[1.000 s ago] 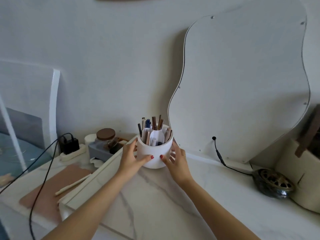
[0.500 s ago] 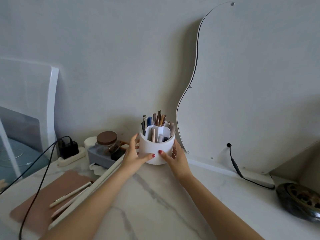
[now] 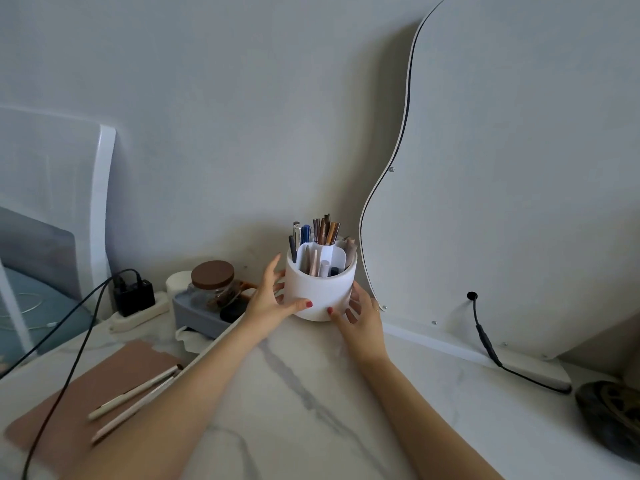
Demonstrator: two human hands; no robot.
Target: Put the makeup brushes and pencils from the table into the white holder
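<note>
The white holder (image 3: pixel 320 291) stands upright at the back of the marble table, close to the wall. Several pencils and brushes (image 3: pixel 320 233) stick up out of its compartments. My left hand (image 3: pixel 268 299) clasps its left side and my right hand (image 3: pixel 360 315) clasps its lower right side, thumbs on the front. Two long pale brushes (image 3: pixel 133 396) lie side by side on a brown pad at the lower left, partly behind my left forearm.
A wavy-edged mirror back (image 3: pixel 502 188) leans on the wall right of the holder, with a black cable (image 3: pixel 485 344) hanging from it. A grey tray (image 3: pixel 194 315) holding a brown-lidded jar (image 3: pixel 212 282) sits left. A charger and power strip (image 3: pixel 135 299) lie further left; a dark dish (image 3: pixel 609 414) sits far right.
Both hands have kept their hold on the holder and pushed it back towards the wall, next to the mirror edge. The view has shifted left, hiding the items at the right.
</note>
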